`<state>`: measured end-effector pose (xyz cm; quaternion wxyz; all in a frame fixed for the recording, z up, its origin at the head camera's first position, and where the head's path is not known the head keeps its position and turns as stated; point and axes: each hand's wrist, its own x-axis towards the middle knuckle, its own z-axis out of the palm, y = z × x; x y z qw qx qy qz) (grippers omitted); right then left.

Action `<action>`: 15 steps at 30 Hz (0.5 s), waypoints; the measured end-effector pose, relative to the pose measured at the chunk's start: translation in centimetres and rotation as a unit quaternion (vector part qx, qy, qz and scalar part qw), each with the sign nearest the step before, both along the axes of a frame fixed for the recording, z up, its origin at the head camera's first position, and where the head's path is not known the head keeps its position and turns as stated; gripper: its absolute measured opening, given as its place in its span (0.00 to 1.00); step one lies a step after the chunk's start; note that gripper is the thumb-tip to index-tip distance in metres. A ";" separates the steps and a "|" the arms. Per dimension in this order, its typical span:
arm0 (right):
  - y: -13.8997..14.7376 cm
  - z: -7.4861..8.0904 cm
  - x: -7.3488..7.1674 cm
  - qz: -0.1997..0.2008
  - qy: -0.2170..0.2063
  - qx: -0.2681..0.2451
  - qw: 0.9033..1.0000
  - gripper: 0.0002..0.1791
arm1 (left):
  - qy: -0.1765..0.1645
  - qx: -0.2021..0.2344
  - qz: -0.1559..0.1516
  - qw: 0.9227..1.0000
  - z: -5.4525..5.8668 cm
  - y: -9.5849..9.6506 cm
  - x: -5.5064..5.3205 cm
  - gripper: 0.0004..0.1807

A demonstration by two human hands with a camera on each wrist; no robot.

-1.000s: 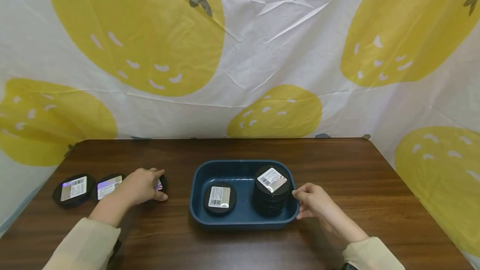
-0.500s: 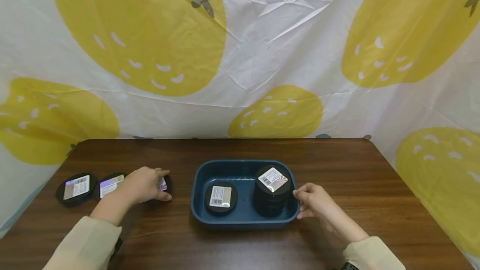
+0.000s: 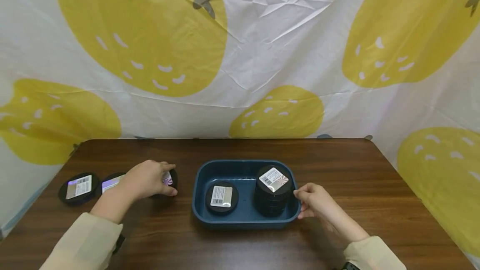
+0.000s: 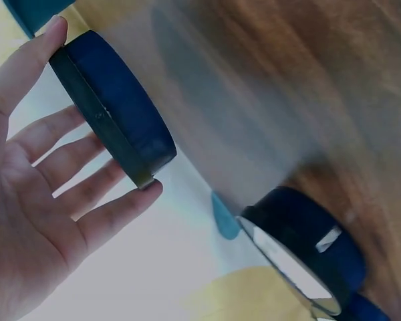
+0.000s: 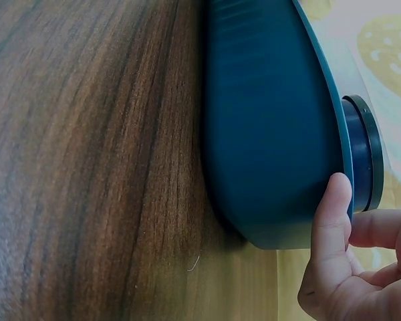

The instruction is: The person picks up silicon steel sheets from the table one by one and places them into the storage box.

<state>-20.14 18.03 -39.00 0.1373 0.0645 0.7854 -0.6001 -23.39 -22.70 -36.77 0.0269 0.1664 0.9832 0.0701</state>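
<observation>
My left hand [image 3: 146, 179] grips a round, lidded black jar [image 4: 117, 107] by its edge, thumb on one side and fingers on the other. In the left wrist view the jar is off the table, its shadow below it. Part of its label is covered by the hand in the head view. My right hand [image 3: 316, 203] pinches the right rim of a blue plastic bin [image 5: 274, 134], thumb outside and index finger inside. Inside the bin lie a single labelled jar [image 3: 221, 197] on the left and a stack of jars [image 3: 273, 191] on the right, rising above the rim.
Two more labelled black jars sit on the wooden table [image 3: 240, 247] at left: the outer jar [image 3: 79, 188] and the inner jar [image 3: 111, 182], partly behind my left wrist. A white curtain [image 3: 285, 53] with yellow fruit prints hangs behind the table.
My left hand has raised the jar from the table and moved it slightly right. My right hand stays on the bin's rim, and the bin's contents look the same.
</observation>
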 end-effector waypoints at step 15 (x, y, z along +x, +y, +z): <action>0.1 -0.1 0.0 0.004 -0.001 -0.005 1.000 0.12 | 0.024 -0.011 -0.006 1.000 2.0 1.3 0.4 0.43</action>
